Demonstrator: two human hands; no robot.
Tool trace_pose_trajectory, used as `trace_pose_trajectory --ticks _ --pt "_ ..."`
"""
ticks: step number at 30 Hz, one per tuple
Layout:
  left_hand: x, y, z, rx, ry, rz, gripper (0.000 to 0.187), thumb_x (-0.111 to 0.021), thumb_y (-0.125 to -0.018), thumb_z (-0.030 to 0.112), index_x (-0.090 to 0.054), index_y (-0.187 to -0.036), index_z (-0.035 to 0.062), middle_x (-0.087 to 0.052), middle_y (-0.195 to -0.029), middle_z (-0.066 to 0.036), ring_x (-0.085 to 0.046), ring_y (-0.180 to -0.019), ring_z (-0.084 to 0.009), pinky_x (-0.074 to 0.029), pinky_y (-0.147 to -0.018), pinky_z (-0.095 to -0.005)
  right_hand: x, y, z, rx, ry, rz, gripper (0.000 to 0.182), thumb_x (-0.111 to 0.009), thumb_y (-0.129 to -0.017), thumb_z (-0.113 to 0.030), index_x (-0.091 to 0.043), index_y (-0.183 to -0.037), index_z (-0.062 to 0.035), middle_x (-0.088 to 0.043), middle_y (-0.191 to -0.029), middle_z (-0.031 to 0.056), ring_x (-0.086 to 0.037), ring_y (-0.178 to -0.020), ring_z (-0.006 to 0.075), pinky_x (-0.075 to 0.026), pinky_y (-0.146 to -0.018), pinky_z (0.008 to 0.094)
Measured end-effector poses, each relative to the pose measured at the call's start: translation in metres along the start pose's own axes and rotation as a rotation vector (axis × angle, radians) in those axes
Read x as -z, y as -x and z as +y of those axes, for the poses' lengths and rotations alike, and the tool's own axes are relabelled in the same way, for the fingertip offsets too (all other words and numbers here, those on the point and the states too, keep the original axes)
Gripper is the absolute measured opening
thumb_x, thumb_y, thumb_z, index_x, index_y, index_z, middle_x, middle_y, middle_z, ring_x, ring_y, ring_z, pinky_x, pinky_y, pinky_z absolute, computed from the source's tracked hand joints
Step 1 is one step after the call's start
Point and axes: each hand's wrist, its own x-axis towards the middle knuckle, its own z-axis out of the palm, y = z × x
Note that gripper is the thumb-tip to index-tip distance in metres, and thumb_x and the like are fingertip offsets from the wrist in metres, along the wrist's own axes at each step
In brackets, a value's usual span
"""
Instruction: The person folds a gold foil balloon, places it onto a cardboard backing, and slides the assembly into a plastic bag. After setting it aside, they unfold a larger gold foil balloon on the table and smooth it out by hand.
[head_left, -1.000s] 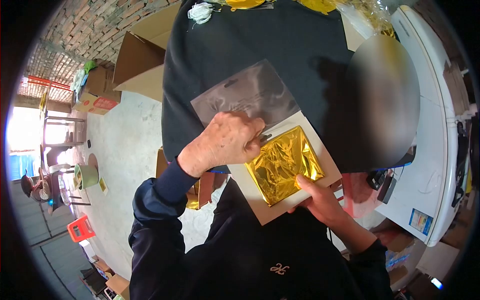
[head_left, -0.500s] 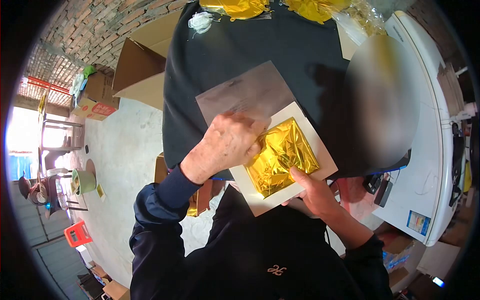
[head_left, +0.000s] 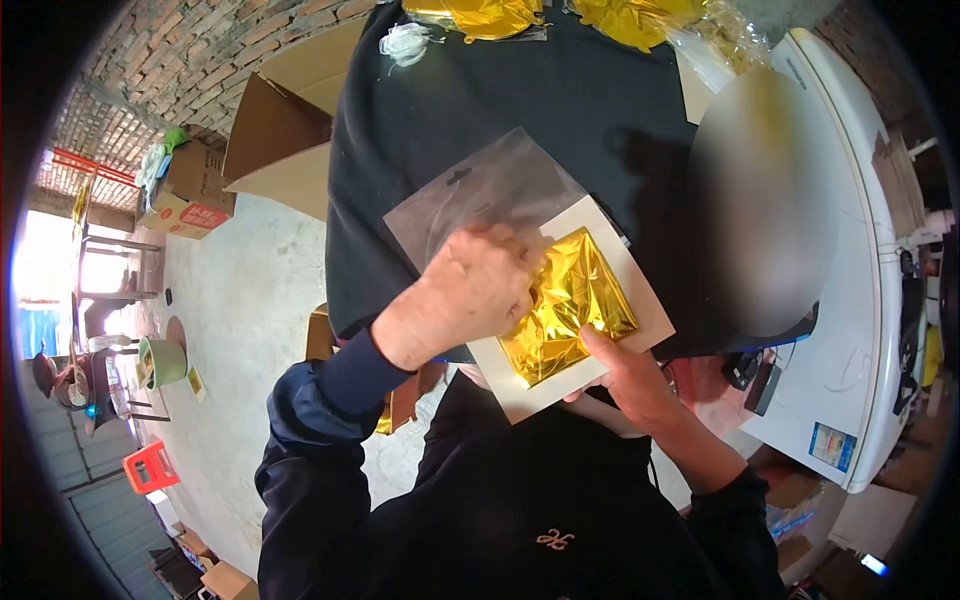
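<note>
A folded packet of shiny gold foil (head_left: 570, 300) lies on a white card (head_left: 645, 300), tilted over the front edge of the black-covered table (head_left: 480, 90). My right hand (head_left: 635, 390) grips the card's lower right side, thumb pressed on the foil. My left hand (head_left: 465, 295) is closed at the foil's upper left side, fingers curled; what they pinch, if anything, is hidden. Beyond it, a clear plastic bag (head_left: 500, 180) with a hang hole extends from the card over the black cloth.
More gold foil (head_left: 480, 18) and a white string bundle (head_left: 405, 45) lie at the table's far edge. An open cardboard box (head_left: 270, 130) stands left of the table. A white appliance (head_left: 850, 200) is at the right. A blurred round shape (head_left: 765, 200) covers the right side.
My left hand has shifted slightly right over the foil. The card and foil have moved up a little, and the plastic bag now shows its hang hole more clearly.
</note>
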Motion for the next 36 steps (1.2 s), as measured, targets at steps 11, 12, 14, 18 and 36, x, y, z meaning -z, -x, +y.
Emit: trace_pose_trajectory --ticks 11,12,14,18,36 --pt "-0.024 -0.015 0.016 0.147 -0.167 0.091 0.020 -0.075 -0.094 0.026 -0.072 -0.099 0.0068 -0.074 -0.089 -0.008 -0.072 -0.088 -0.0202 -0.059 -0.080 -0.0350 -0.004 -0.011 -0.002 0.034 -0.003 0.023 0.048 -0.063 -0.108 -0.018 -0.046 -0.148 0.0015 -0.066 -0.127 0.0160 -0.077 -0.099 0.0250 -0.069 -0.064 0.0382" --pt "-0.025 -0.019 0.017 0.141 -0.159 0.094 0.019 -0.075 -0.094 0.026 -0.071 -0.097 0.0072 -0.074 -0.089 -0.008 -0.072 -0.088 -0.0201 -0.058 -0.080 -0.0349 -0.005 -0.011 -0.003 0.035 -0.003 0.020 0.049 -0.063 -0.108 -0.018 -0.045 -0.149 0.0015 -0.066 -0.127 0.0160 -0.077 -0.099 0.0251 -0.069 -0.064 0.0384" --pt "-0.024 -0.023 0.021 0.091 -0.136 0.124 0.018 -0.076 -0.093 0.025 -0.070 -0.094 0.0078 -0.073 -0.088 -0.007 -0.071 -0.087 -0.0200 -0.058 -0.079 -0.0347 -0.007 -0.010 -0.006 0.038 -0.006 0.015 0.050 -0.064 -0.108 -0.018 -0.044 -0.150 0.0015 -0.065 -0.128 0.0160 -0.076 -0.100 0.0254 -0.069 -0.065 0.0387" --pt "-0.022 -0.024 0.022 0.010 -0.116 0.202 0.018 -0.078 -0.090 0.023 -0.068 -0.093 0.0087 -0.071 -0.085 -0.007 -0.071 -0.086 -0.0208 -0.058 -0.078 -0.0346 -0.002 -0.009 -0.007 0.060 -0.001 0.015 0.051 -0.063 -0.108 -0.019 -0.044 -0.151 0.0006 -0.065 -0.128 0.0158 -0.076 -0.100 0.0250 -0.069 -0.066 0.0386" --pt "-0.031 -0.021 -0.012 0.236 0.341 0.136 0.014 -0.072 -0.091 0.016 -0.067 -0.092 0.0028 -0.068 -0.082 -0.016 -0.071 -0.082 -0.0344 -0.058 -0.077 -0.0439 0.066 0.046 0.018 0.196 0.265 0.153 0.032 -0.073 -0.105 -0.017 -0.066 -0.131 -0.0006 -0.068 -0.125 0.0050 -0.064 -0.112 0.0142 -0.053 -0.096 0.0300"
